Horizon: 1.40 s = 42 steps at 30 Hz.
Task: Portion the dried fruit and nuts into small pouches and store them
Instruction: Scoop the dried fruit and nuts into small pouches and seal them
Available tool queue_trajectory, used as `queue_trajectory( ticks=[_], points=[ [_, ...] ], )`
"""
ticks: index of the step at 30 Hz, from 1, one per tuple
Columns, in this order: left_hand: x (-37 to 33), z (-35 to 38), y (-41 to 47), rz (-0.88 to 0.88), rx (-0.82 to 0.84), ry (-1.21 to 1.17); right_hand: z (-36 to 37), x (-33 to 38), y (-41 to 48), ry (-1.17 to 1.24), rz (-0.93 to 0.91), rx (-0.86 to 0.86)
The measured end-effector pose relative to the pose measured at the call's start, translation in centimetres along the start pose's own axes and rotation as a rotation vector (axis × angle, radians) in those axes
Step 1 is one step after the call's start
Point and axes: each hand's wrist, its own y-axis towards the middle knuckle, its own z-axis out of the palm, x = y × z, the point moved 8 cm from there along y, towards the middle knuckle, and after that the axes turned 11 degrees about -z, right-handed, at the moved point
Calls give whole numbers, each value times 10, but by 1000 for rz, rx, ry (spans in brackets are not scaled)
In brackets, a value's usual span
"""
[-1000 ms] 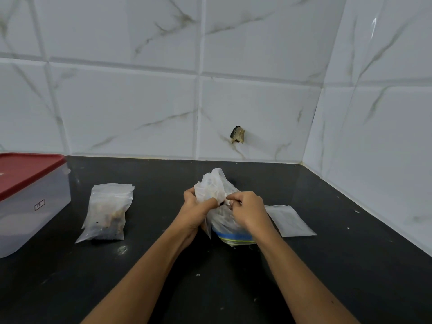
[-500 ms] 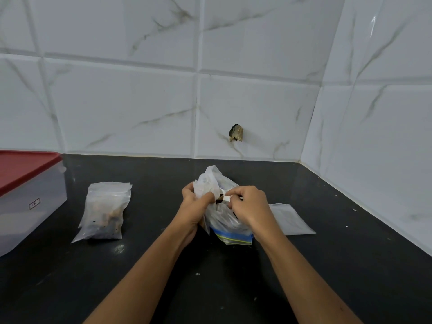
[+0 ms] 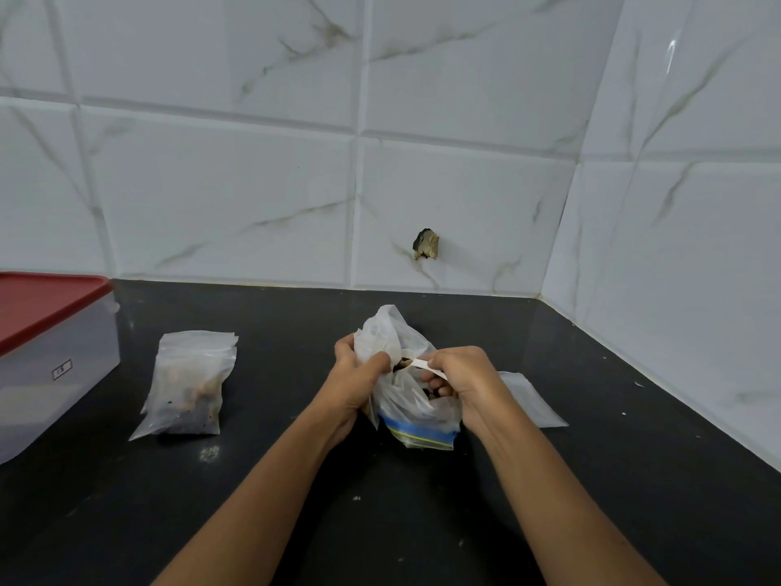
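Note:
At the middle of the black counter (image 3: 422, 522), my left hand (image 3: 359, 382) grips the crumpled top of a thin white plastic bag (image 3: 382, 336). My right hand (image 3: 460, 382) pinches a thin white spoon-like strip (image 3: 418, 365), whose tip has dark bits on it at the bag's mouth. Under both hands sits a clear zip pouch (image 3: 422, 433) with a blue and yellow seal strip. How the bag and the zip pouch join is hidden by my fingers. A filled clear pouch (image 3: 188, 387) of nuts and dried fruit lies flat to the left.
A clear storage box with a red lid (image 3: 46, 353) stands at the left edge. An empty flat pouch (image 3: 530, 399) lies just right of my right hand. Tiled walls close the back and right side. Small crumbs (image 3: 209, 452) dot the counter.
My right hand has drawn a little to the right, and the white strip with dark bits now shows between my hands. My left hand keeps its grip on the bag.

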Motion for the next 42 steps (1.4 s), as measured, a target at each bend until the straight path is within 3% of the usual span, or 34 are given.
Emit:
queue_trajectory(
  ticks=[12, 16, 20, 24, 28, 35, 42],
  points=[
    [-12, -15, 2, 61, -159, 284, -15, -8, 2, 165, 116, -74],
    [-21, -11, -6, 174, -205, 444, -11, 10, 0, -188, -77, 2],
    [-9, -7, -3, 67, -128, 277, 2, 19, -5, -364, -239, 32],
    [-4, -7, -2, -1, -65, 40, -3, 1, 3, -128, -35, 6],
    [-8, -17, -1, 32, -179, 116, -10, -12, 6, 175, 122, -28],
    [-31, -26, -8, 183, -271, 329, -20, -2, 3, 173, 80, -71],
    [-44, -10, -17, 344, -150, 473, -19, 9, -9, 165, 47, -18]
  ],
)
